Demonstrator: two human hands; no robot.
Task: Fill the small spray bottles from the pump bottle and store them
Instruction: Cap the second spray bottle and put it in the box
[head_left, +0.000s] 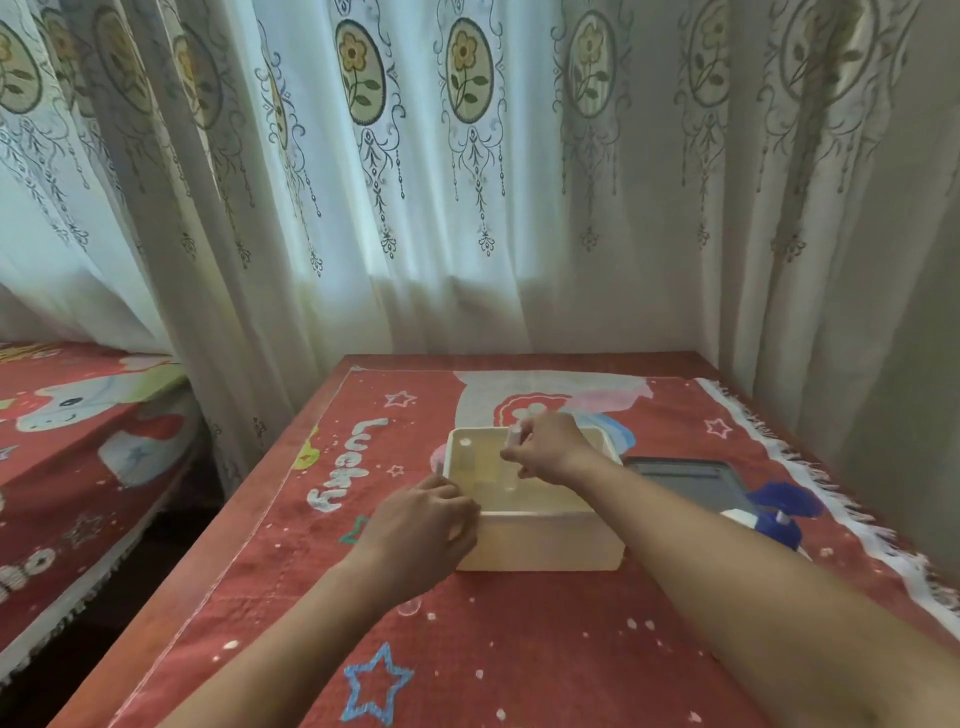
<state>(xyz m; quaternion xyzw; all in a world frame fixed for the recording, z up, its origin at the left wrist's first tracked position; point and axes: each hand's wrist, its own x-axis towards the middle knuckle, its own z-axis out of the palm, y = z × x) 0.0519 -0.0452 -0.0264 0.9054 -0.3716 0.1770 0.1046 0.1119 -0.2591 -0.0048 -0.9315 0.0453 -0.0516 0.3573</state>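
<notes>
A cream plastic box (540, 540) stands open in the middle of the table. Inside it a small clear spray bottle (466, 457) stands upright near the far left corner; another small bottle (510, 486) lies or stands lower in the box, blurred. My right hand (550, 447) is over the box's far side, fingers closed on a small pale spray bottle (514, 434). My left hand (426, 519) grips the box's near left corner. The pump bottle (774, 525), blue with a white part, lies at the right behind my right forearm, partly hidden.
A dark grey lid or tray (691, 480) lies right of the box. The table carries a red patterned cloth (467, 649) with a white fringe on the right edge. Curtains hang close behind and to the right. A bed with a similar red cover (78, 431) is at left.
</notes>
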